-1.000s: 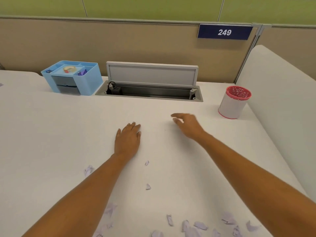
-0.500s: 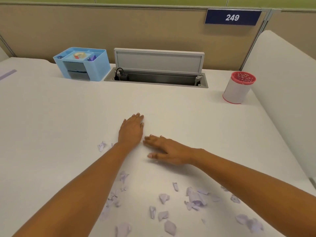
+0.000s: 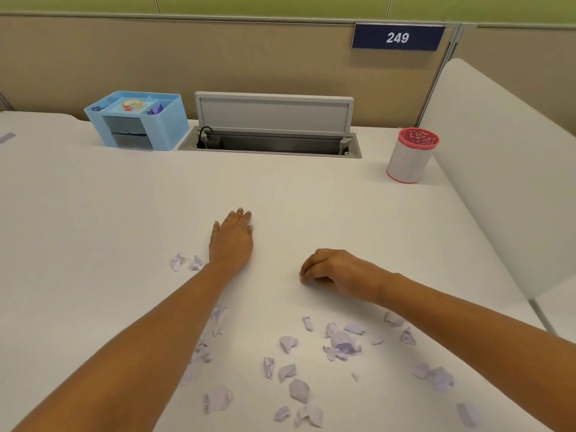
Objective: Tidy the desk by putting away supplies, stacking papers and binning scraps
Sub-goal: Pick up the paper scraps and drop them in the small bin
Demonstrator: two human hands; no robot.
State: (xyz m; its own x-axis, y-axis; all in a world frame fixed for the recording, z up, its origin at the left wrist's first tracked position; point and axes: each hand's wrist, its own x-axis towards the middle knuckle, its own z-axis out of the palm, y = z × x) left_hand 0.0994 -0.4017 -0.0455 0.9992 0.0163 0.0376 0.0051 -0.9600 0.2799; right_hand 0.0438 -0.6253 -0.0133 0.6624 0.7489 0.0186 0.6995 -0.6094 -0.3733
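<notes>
White desk (image 3: 93,213), tape (image 3: 133,105) in blue organizer (image 3: 168,126)

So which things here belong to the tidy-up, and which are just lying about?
Job: purple paper scraps, blue organiser, pink-rimmed cup (probably the bin), left hand flat on the desk, right hand curled.
Lying about: open cable hatch, 249 sign, white side panel.

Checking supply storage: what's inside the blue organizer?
A tape roll sits in the middle top compartment of the blue organizer, something purple in the right one, a small dark blue item on the left. The front drawers are closed; contents hidden.
</notes>
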